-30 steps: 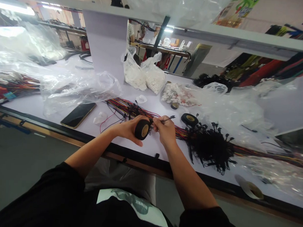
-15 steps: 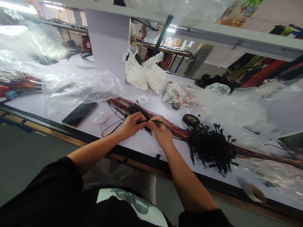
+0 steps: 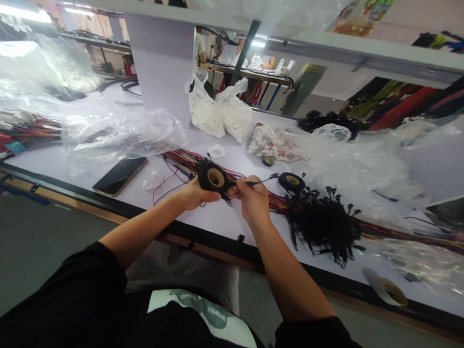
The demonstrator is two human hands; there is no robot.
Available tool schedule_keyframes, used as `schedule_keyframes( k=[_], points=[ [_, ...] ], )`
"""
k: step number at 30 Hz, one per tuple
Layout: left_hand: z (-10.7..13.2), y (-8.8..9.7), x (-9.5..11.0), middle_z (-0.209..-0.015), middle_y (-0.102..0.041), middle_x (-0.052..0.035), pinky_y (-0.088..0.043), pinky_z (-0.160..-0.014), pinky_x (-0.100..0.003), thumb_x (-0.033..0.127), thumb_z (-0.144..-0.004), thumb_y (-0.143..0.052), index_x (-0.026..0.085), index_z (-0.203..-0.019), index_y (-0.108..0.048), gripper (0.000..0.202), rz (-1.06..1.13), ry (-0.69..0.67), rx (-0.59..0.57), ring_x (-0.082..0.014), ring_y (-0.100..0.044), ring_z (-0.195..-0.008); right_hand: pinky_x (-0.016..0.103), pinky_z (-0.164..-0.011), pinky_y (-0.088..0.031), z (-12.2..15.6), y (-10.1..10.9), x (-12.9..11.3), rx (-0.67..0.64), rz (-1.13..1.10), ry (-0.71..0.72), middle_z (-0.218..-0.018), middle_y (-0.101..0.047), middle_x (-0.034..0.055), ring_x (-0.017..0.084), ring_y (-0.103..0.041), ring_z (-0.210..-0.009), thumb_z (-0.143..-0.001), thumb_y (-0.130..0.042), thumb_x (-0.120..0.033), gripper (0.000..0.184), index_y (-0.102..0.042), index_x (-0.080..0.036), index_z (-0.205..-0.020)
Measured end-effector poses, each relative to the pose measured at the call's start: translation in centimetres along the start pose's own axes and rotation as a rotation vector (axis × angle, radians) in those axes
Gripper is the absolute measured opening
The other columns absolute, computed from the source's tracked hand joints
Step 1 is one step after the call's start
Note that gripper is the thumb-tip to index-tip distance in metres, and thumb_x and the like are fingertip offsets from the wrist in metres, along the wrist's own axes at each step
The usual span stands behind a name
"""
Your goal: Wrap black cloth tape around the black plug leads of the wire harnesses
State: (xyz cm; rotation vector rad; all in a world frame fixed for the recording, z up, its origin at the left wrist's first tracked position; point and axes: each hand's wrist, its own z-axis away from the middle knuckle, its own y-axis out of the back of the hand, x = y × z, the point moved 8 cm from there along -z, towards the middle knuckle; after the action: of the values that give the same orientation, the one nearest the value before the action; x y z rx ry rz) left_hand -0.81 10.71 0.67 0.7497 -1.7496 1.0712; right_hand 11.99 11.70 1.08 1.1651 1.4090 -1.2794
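My left hand [image 3: 196,194] is closed on a roll of black tape [image 3: 217,177], its cardboard core facing up toward me. Close on its right, my right hand [image 3: 253,197] pinches a thin black cable [image 3: 268,179] whose small connector end sticks out to the right. Between the two hands the tape roll and the cable come close together; whether tape is stuck to the cable I cannot make out. Behind and under the hands runs a bundle of red, yellow and black wires [image 3: 183,157]. To the right, this bundle passes into a heap of black connector leads [image 3: 323,225].
A second black tape roll [image 3: 291,182] lies right of my hands. On the left is a phone [image 3: 120,176]. Bags of white parts [image 3: 237,118] and clear plastic bags [image 3: 123,134] stand behind. A clear tape roll [image 3: 391,292] sits by the table's front edge [image 3: 214,244].
The tape roll now shows in my left hand, which before pinched the black cable. My right hand has turned and shifted slightly right, with the cable's connector end now pointing right.
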Motion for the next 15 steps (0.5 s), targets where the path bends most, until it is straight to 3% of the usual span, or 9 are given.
schedule_keyframes(
  k=[3, 5, 7, 10, 12, 15],
  points=[
    [0.6, -1.5, 1.2, -0.090, -0.056, -0.0019, -0.043, -0.068, -0.024, 0.027, -0.030, -0.087, 0.019, -0.095, -0.053, 0.074, -0.235, -0.088, -0.216, -0.0139, -0.054, -0.081, 0.023, -0.045, -0.042, -0.3, 0.5, -0.8, -0.006, 0.073, 0.053, -0.047, -0.058, -0.0046, 0.010, -0.053, -0.042, -0.062, -0.071, -0.036, 0.028, -0.048, -0.021, -0.060],
    [0.5, -1.7, 1.0, -0.089, -0.054, -0.0015, -0.041, -0.064, -0.023, 0.036, -0.038, -0.084, 0.019, -0.093, -0.053, 0.066, -0.295, -0.063, -0.261, -0.0121, -0.052, -0.076, 0.024, -0.052, -0.043, -0.1, 0.5, -1.8, -0.029, 0.171, 0.165, -0.053, -0.059, -0.0038, 0.010, -0.054, -0.049, -0.062, -0.071, -0.031, 0.022, -0.052, -0.020, -0.059],
    [-0.1, -0.8, 1.0, -0.079, -0.049, 0.0016, -0.038, -0.060, -0.021, 0.040, -0.053, -0.077, 0.018, -0.085, -0.051, 0.046, -0.344, -0.085, -0.108, -0.0087, -0.047, -0.068, 0.024, -0.057, -0.043, 0.3, 0.2, -2.7, -0.040, 0.262, 0.276, -0.060, -0.060, -0.0032, 0.010, -0.055, -0.057, -0.063, -0.070, -0.029, 0.018, -0.055, -0.020, -0.058],
    [-0.4, 0.6, 1.2, -0.065, -0.042, 0.0051, -0.033, -0.057, -0.020, 0.027, -0.065, -0.066, 0.017, -0.068, -0.045, 0.024, -0.497, -0.167, 0.180, -0.0065, -0.040, -0.060, 0.025, -0.059, -0.042, 0.7, -0.4, -2.9, -0.045, 0.364, 0.338, -0.062, -0.058, -0.0033, 0.011, -0.053, -0.060, -0.067, -0.066, -0.031, 0.015, -0.057, -0.021, -0.061],
    [-0.3, 0.6, 1.1, -0.059, -0.041, 0.0057, -0.030, -0.054, -0.020, 0.022, -0.067, -0.062, 0.017, -0.062, -0.044, 0.019, -0.583, -0.188, 0.257, -0.0060, -0.037, -0.056, 0.025, -0.057, -0.041, 0.7, -0.8, -2.2, -0.072, 0.404, 0.308, -0.060, -0.055, -0.0041, 0.011, -0.052, -0.057, -0.070, -0.064, -0.035, 0.016, -0.057, -0.021, -0.065],
    [-0.1, 0.4, 0.7, -0.056, -0.043, 0.0057, -0.029, -0.050, -0.019, 0.021, -0.067, -0.061, 0.016, -0.059, -0.044, 0.019, -0.600, -0.179, 0.284, -0.0054, -0.038, -0.053, 0.025, -0.053, -0.041, 0.7, -1.4, -1.1, -0.147, 0.449, 0.259, -0.057, -0.054, -0.0050, 0.011, -0.051, -0.052, -0.073, -0.061, -0.039, 0.018, -0.057, -0.022, -0.071]
  ],
)
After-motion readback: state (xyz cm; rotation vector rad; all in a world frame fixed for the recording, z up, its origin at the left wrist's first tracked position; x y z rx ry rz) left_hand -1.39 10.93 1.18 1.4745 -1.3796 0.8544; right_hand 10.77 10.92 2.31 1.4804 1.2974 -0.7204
